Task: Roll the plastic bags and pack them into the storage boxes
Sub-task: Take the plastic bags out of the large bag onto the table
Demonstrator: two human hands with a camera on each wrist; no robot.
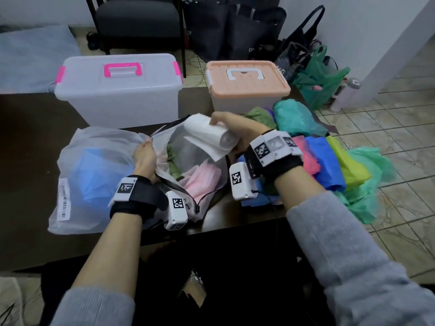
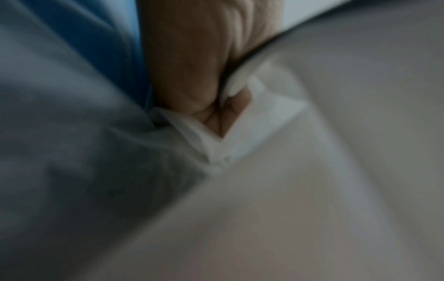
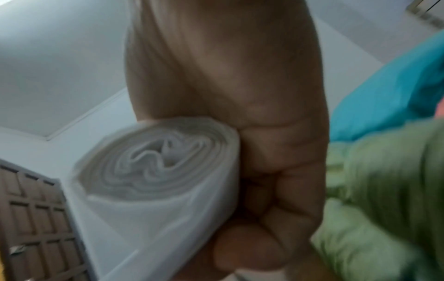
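A rolled white plastic bag (image 1: 207, 135), its loose end trailing, sits in the right hand (image 1: 237, 130), fingers curled round it above the open mouth of a translucent mesh pouch (image 1: 188, 161) on the dark table (image 1: 30, 128). The left hand (image 1: 144, 158) pinches the pouch's black-edged rim, holding it apart. Pink and green bags lie inside the pouch. Behind stand two closed storage boxes, a clear box (image 1: 117, 90) with pink handle and a peach-lidded box (image 1: 247, 88). Blue, yellow, pink and green bags (image 1: 329, 165) are heaped just beside the right wrist.
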